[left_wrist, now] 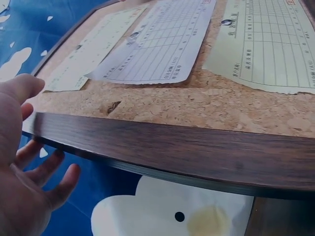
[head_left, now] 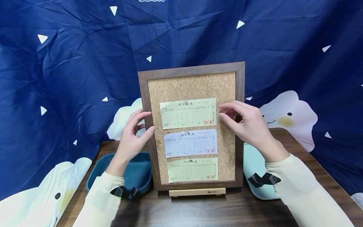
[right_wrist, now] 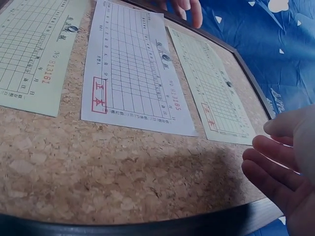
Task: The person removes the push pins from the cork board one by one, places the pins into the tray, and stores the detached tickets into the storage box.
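Observation:
A cork board (head_left: 193, 86) in a dark wooden frame (head_left: 239, 91) stands upright on a small wooden stand (head_left: 197, 192). Three printed receipt slips hang one above another: a green top slip (head_left: 188, 113), a white middle slip (head_left: 190, 143) and a green bottom slip (head_left: 193, 171). Pushpins (right_wrist: 166, 57) fix them near their top edges. My left hand (head_left: 133, 135) is at the frame's left side, thumb and index finger touching its edge, the others spread loosely beyond it. Beside the top slip's right edge, my right hand (head_left: 246, 123) has loosely bent fingers with nothing visible between them.
A dark teal tray (head_left: 93, 171) lies left of the board, partly behind my left arm. To the right, a pale green tray (head_left: 252, 154) is partly covered by my right arm. Behind the wooden table (head_left: 181, 214) hangs a blue patterned cloth (head_left: 181, 34).

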A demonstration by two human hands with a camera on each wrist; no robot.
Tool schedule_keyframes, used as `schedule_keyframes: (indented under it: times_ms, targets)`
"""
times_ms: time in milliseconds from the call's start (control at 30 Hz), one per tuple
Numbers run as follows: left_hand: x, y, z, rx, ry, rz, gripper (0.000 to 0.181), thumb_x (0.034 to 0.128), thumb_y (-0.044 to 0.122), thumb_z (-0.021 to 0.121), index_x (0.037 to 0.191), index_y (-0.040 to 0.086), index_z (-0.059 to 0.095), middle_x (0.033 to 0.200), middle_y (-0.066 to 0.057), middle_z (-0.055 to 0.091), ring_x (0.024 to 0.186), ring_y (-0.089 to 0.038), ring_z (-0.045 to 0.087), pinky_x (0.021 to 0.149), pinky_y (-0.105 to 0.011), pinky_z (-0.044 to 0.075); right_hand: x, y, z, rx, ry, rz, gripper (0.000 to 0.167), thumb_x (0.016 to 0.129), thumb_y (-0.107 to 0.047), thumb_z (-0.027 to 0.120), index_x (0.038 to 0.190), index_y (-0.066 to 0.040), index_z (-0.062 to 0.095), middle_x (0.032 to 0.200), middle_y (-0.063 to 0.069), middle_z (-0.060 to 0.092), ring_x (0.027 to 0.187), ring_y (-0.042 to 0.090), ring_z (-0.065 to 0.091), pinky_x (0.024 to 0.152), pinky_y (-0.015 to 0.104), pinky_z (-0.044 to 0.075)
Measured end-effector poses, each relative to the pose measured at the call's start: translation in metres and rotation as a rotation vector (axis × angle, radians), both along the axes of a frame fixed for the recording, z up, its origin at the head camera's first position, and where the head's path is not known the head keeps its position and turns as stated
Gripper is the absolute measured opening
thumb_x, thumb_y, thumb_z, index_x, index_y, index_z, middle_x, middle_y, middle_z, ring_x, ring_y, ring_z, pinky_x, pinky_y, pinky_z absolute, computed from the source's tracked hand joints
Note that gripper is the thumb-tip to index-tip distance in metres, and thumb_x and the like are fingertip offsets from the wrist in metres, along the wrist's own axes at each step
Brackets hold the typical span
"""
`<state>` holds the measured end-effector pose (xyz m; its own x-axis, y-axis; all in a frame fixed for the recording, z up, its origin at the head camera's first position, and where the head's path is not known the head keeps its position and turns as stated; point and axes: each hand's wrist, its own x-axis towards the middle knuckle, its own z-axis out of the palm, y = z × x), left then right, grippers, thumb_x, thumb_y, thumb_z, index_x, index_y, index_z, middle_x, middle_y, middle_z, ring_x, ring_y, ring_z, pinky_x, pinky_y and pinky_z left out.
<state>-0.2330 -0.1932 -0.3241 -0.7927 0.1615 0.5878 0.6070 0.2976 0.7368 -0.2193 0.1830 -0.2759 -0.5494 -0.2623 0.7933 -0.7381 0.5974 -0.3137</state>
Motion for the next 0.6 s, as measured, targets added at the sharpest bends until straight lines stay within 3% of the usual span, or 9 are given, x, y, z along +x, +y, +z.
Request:
schedule_keyframes:
  times_ms: [267,600]
  targets:
    - [-0.002,0.002,0.009,-0.029,-0.010,0.008,0.051,0.0996,0.009,0.075,0.149,0.010,0.061,0.165,-0.004,0.044,0.149,-0.023,0.047,0.109,-0.025,0.046,-0.004,-0.008,0.003,-0.001,-0.006,-0.007,0.020,0.094,0.002,0.080,0.112,-0.006,0.080,0.096,0.004,0.078,0.081,0.005,0.064,0.068,0.013,0.046]
    - [-0.005,0.007,0.016,-0.056,-0.017,0.021,0.051,0.0997,0.012,0.074,0.149,0.010,0.061,0.171,-0.011,0.034,0.151,-0.032,0.042,0.115,-0.058,0.042,-0.016,-0.023,0.009,0.020,0.006,0.034,0.019,0.096,0.003,0.077,0.113,-0.003,0.079,0.095,0.007,0.079,0.080,0.014,0.068,0.072,0.012,0.048]
